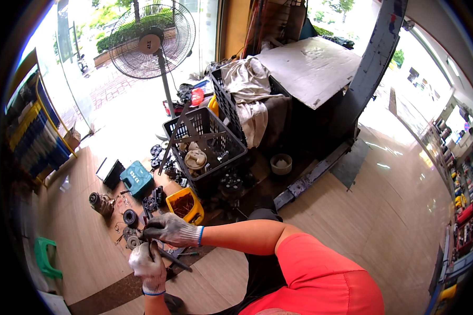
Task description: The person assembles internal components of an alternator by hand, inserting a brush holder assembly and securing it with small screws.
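Showing beside gloved right fingers [153,231]: round, dull-grey, ringed part [133,242].

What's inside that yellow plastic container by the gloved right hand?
The yellow plastic container holds a jumble of reddish-brown bits, too small to identify. They cover its bottom, so anything underneath can't be seen.
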The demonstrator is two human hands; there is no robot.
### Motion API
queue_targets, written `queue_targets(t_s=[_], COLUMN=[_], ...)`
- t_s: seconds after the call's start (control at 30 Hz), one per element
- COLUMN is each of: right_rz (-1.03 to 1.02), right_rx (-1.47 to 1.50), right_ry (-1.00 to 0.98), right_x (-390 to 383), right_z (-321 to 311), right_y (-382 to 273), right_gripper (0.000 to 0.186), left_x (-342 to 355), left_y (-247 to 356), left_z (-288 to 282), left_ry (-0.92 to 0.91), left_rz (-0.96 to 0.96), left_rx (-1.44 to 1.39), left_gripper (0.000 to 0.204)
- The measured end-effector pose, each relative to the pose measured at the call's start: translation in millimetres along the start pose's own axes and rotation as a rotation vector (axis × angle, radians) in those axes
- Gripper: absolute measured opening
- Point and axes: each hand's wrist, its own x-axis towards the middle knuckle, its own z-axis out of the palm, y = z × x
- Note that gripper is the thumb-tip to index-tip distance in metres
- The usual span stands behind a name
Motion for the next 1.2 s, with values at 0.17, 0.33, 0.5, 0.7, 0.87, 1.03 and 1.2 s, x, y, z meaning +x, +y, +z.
queue_targets(t_s=[0.17,0.33,0.5,0.7,0.87,1.03,1.2], right_rz=[0.179,0.244,0.245,0.051,0.09,-0.105,0.216], right_rx=[0.134,0.249,0.201,0.052,0.032,-0.082,0.181], right_ry=[-0.062,-0.072,-0.08,0.006,-0.002,0.024,-0.025], right_x=[4.1,6.2,4.0,-3.7,-3.8,-4.9,0.9], right_z=[-3.7,-5.6,-8.1,1.6,3.6,4.0,-1.5], right_y=[-18.6,-22.0,-22.0,-1.2,-5.9,5.2,-14.9], right_gripper=[0.016,0.018,0.016,0.028,0.015,0.015,0.016], left_x=[-8.0,-15.4,-13.7,-2.1,-2.9,-2.6,-9.2], left_y=[-13.2,-27.5,-21.9,3.6,2.8,0.9,-20.8], left_z=[4.6,14.8,7.8,-0.3,2.4,5.8,7.1], left_ry=[-0.101,-0.279,-0.279,-0.07,0.035,0.051,-0.257], left_rz=[-0.205,-0.621,-0.619,-0.17,0.022,0.036,-0.365], left_rx=[-0.489,-1.268,-1.099,-0.221,0.058,0.029,-0.987], left_gripper=[0.029,0.052,0.04,0.021,0.014,0.018,0.05])
